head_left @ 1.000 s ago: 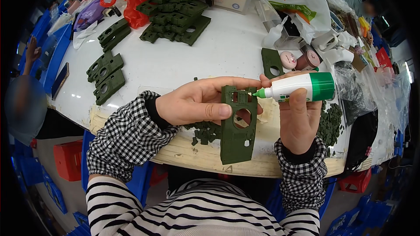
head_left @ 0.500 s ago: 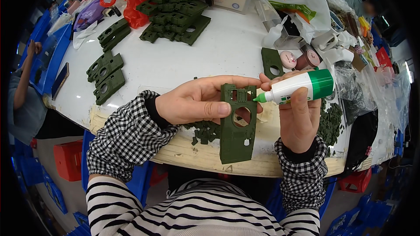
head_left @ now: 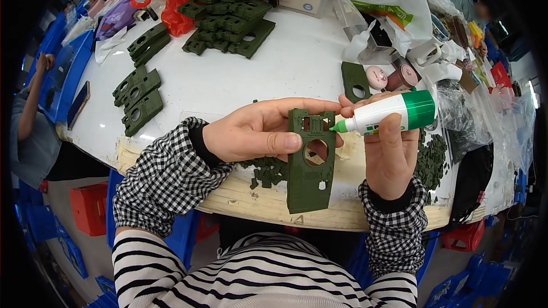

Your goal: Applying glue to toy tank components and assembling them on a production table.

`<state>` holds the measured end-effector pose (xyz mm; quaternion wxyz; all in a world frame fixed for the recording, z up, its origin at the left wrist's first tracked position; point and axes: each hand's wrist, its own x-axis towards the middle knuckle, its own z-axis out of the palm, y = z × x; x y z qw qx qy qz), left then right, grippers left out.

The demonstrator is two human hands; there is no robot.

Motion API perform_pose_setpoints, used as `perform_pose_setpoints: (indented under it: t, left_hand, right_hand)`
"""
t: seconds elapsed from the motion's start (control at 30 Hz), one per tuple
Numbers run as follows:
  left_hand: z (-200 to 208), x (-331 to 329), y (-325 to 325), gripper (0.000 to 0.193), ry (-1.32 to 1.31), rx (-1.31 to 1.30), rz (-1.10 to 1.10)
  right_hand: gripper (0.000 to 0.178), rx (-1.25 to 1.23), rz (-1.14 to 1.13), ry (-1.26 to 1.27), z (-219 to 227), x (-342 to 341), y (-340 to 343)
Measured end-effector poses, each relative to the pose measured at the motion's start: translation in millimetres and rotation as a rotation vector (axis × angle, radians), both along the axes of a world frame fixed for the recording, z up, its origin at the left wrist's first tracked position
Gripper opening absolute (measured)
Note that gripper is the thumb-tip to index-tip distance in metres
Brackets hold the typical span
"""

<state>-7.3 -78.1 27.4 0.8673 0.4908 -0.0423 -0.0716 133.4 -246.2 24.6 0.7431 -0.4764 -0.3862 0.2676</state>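
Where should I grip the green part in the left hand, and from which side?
Probably by its near end, coming from the near side. The green part is solid there, below its small cutout, while the left hand pinches its left edge farther up. A round opening interrupts the middle, and the white-and-green bottle has its nozzle at the upper right edge.

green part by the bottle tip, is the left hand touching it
Touching: the head view shows the left hand gripping the green part, its thumb lying over the part's left edge.
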Motion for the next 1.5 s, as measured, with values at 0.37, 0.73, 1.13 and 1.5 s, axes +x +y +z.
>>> perform_pose_setpoints:
  t: [0.37, 0.73, 1.13, 1.5]
  left_hand:
    - [-3, 0, 2, 0.073, -0.01, -0.006, -0.035]
    - [-8, 1, 12, 0.07, -0.109, 0.044, 0.105]
    - [-29, 7, 73, 0.056, 0.0, 0.843, 0.856]
    - [-43, 17, 62, 0.061, 0.019, 1.606, 0.738]
  right_hand:
    - [0.035, 0.053, 0.034, 0.221, 2, 4, -1]
    - [0.039, 0.177, 0.015, 0.257, 1, 6, -1]
    - [0.039, 0.232, -0.087, 0.386, 3, 18, 0]
    - [0.044, 0.206, -0.115, 0.351, 6, 15, 0]
